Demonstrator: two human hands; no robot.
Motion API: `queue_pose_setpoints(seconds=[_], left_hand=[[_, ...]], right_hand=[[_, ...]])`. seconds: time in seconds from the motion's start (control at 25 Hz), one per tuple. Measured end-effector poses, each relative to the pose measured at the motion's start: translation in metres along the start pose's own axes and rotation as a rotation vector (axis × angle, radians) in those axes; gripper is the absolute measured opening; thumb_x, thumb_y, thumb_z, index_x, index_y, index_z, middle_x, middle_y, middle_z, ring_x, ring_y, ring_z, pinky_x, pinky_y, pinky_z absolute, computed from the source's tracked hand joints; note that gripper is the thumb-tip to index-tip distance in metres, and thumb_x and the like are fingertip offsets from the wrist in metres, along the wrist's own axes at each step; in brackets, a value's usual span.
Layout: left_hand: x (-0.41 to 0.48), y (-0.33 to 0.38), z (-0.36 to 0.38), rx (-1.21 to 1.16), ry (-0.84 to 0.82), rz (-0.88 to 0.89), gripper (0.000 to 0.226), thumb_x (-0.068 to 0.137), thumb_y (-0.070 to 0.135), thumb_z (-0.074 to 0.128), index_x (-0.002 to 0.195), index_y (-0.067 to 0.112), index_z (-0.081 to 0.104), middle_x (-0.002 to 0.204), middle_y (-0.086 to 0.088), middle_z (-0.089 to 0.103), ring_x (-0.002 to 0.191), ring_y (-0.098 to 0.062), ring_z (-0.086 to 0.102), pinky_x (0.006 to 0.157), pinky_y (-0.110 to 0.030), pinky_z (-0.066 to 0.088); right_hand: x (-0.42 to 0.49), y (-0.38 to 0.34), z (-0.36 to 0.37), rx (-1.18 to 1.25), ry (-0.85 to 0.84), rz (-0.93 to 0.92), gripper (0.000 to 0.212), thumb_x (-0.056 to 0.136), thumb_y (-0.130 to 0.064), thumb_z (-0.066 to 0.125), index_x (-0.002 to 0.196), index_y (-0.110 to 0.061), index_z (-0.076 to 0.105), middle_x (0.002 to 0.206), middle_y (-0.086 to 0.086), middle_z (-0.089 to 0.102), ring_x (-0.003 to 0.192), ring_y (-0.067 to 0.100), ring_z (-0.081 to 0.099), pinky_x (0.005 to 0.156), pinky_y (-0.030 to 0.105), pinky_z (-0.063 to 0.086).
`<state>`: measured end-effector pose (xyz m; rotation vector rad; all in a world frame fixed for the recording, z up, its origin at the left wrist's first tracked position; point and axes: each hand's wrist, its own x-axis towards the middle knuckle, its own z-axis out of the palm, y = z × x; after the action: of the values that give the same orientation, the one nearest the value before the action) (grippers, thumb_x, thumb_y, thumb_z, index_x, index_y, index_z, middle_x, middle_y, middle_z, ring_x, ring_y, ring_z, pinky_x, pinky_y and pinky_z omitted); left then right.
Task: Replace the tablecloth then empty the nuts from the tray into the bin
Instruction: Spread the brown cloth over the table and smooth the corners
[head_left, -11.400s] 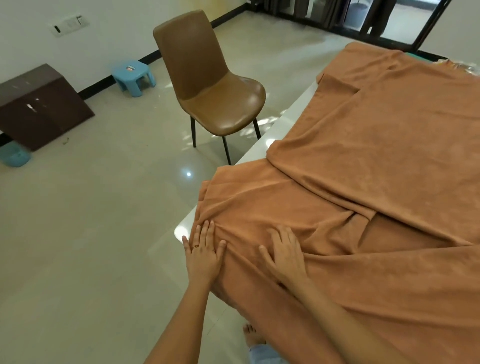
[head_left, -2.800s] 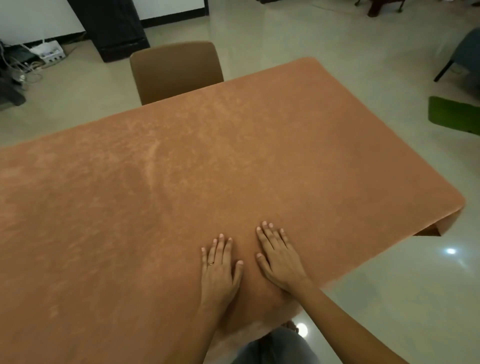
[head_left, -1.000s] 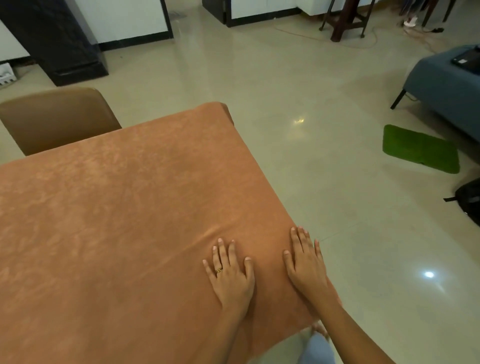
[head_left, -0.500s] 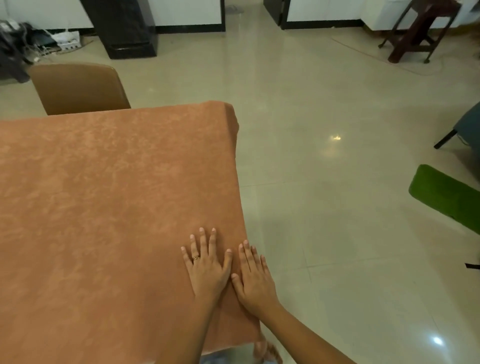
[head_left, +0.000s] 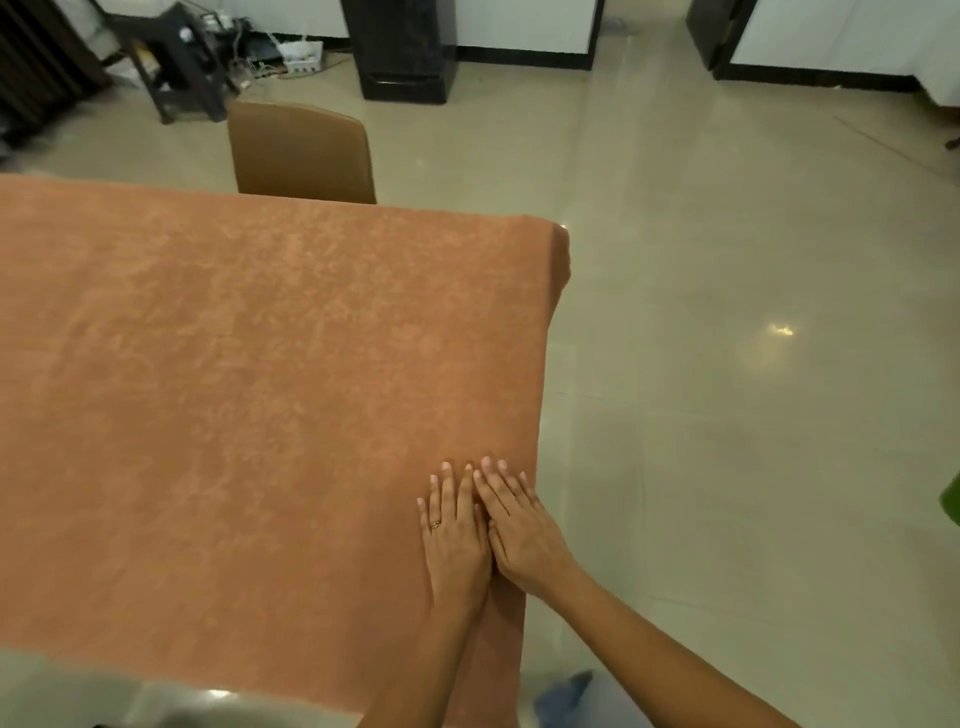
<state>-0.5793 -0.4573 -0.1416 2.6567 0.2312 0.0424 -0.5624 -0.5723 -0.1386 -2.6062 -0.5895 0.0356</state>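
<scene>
An orange-brown tablecloth (head_left: 249, 374) lies spread flat over the whole table and hangs over its right and near edges. My left hand (head_left: 454, 535) rests flat on the cloth near the table's right edge, fingers straight, a ring on one finger. My right hand (head_left: 519, 530) lies flat right beside it, touching it and partly over its fingers, just inside the cloth's right edge. Neither hand holds anything. No tray, nuts or bin is in view.
A brown chair (head_left: 301, 150) stands pushed in at the table's far side. Behind it are a dark stand with cables (head_left: 176, 62) and a black pillar base (head_left: 405, 47). Tiled floor (head_left: 753, 364) lies to the right of the table.
Over the last second my hands slid together along the cloth near the right edge until they touch. The view turned left, bringing more of the table into sight.
</scene>
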Motion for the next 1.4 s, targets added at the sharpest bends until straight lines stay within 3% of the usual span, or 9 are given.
queue_pose_setpoints(seconds=[0.2, 0.36, 0.48, 0.64, 0.84, 1.08, 1.2, 1.28, 1.4], left_hand=[[0.007, 0.009, 0.013, 0.047, 0.042, -0.179, 0.054, 0.093, 0.036, 0.032, 0.143, 0.017, 0.039, 0.149, -0.01, 0.039, 0.137, -0.027, 0.037, 0.115, -0.039, 0.009], [0.001, 0.012, 0.02, 0.148, 0.064, -0.206, 0.059, 0.093, 0.046, 0.031, 0.147, 0.024, 0.033, 0.154, -0.003, 0.029, 0.143, -0.018, 0.026, 0.117, -0.039, 0.008], [0.002, 0.022, 0.023, 0.189, 0.103, -0.263, 0.057, 0.092, 0.047, 0.032, 0.145, 0.027, 0.038, 0.153, -0.001, 0.034, 0.143, -0.016, 0.025, 0.117, -0.04, 0.009], [0.029, 0.053, 0.024, 0.128, 0.221, -0.46, 0.051, 0.091, 0.045, 0.033, 0.129, 0.018, 0.056, 0.142, -0.005, 0.049, 0.134, -0.023, 0.041, 0.115, -0.046, 0.019], [0.066, 0.074, 0.038, 0.105, 0.214, -0.605, 0.059, 0.092, 0.05, 0.032, 0.144, 0.024, 0.041, 0.153, -0.007, 0.033, 0.142, -0.028, 0.028, 0.116, -0.049, 0.015], [0.059, 0.075, 0.047, 0.115, 0.151, -0.62, 0.061, 0.093, 0.056, 0.028, 0.149, 0.031, 0.029, 0.157, -0.001, 0.022, 0.145, -0.024, 0.02, 0.116, -0.047, 0.012], [0.058, 0.075, 0.042, 0.053, 0.219, -0.627, 0.058, 0.095, 0.054, 0.028, 0.147, 0.031, 0.032, 0.157, 0.003, 0.02, 0.145, -0.018, 0.02, 0.117, -0.042, 0.009], [0.051, 0.069, 0.031, 0.026, 0.323, -0.721, 0.056, 0.095, 0.05, 0.029, 0.146, 0.027, 0.036, 0.156, 0.001, 0.024, 0.144, -0.017, 0.023, 0.119, -0.039, 0.007], [0.023, 0.053, 0.024, 0.079, 0.423, -0.993, 0.06, 0.092, 0.048, 0.029, 0.144, 0.023, 0.04, 0.153, -0.008, 0.034, 0.141, -0.029, 0.029, 0.116, -0.047, 0.01]], right_hand=[[0.041, 0.056, -0.01, -0.128, -0.248, -0.359, 0.061, 0.098, -0.034, 0.034, 0.152, -0.016, 0.014, 0.159, 0.003, 0.013, 0.148, 0.016, 0.007, 0.118, 0.036, 0.004], [0.057, 0.099, -0.028, -0.123, -0.26, -0.377, 0.065, 0.098, -0.048, 0.033, 0.153, -0.018, 0.016, 0.16, -0.001, 0.012, 0.147, 0.012, 0.007, 0.118, 0.035, 0.006], [0.057, 0.122, -0.039, -0.086, -0.278, -0.442, 0.061, 0.099, -0.044, 0.033, 0.152, -0.016, 0.021, 0.159, -0.001, 0.018, 0.147, 0.012, 0.012, 0.118, 0.034, 0.008], [0.097, 0.123, -0.048, -0.049, -0.285, -0.595, 0.053, 0.099, -0.032, 0.034, 0.146, -0.009, 0.034, 0.151, 0.006, 0.037, 0.142, 0.018, 0.029, 0.119, 0.032, 0.009], [0.177, 0.108, -0.041, -0.123, -0.397, -0.695, 0.065, 0.095, -0.042, 0.034, 0.153, -0.017, 0.016, 0.16, 0.001, 0.006, 0.148, 0.016, 0.0, 0.118, 0.034, 0.0], [0.161, 0.129, -0.036, -0.176, -0.384, -0.679, 0.064, 0.095, -0.047, 0.035, 0.152, -0.021, 0.02, 0.159, -0.002, 0.015, 0.147, 0.014, 0.012, 0.117, 0.037, 0.009], [0.163, 0.122, -0.033, -0.157, -0.368, -0.637, 0.064, 0.095, -0.045, 0.036, 0.152, -0.02, 0.021, 0.159, -0.001, 0.013, 0.147, 0.015, 0.011, 0.117, 0.037, 0.009], [0.172, 0.106, -0.029, -0.123, -0.365, -0.644, 0.064, 0.096, -0.041, 0.035, 0.152, -0.016, 0.017, 0.16, 0.002, 0.009, 0.148, 0.015, 0.005, 0.118, 0.036, 0.007], [0.18, 0.061, -0.02, -0.076, -0.432, -0.81, 0.062, 0.098, -0.037, 0.031, 0.153, -0.015, 0.012, 0.16, 0.003, 0.005, 0.148, 0.014, -0.003, 0.119, 0.036, 0.004]])
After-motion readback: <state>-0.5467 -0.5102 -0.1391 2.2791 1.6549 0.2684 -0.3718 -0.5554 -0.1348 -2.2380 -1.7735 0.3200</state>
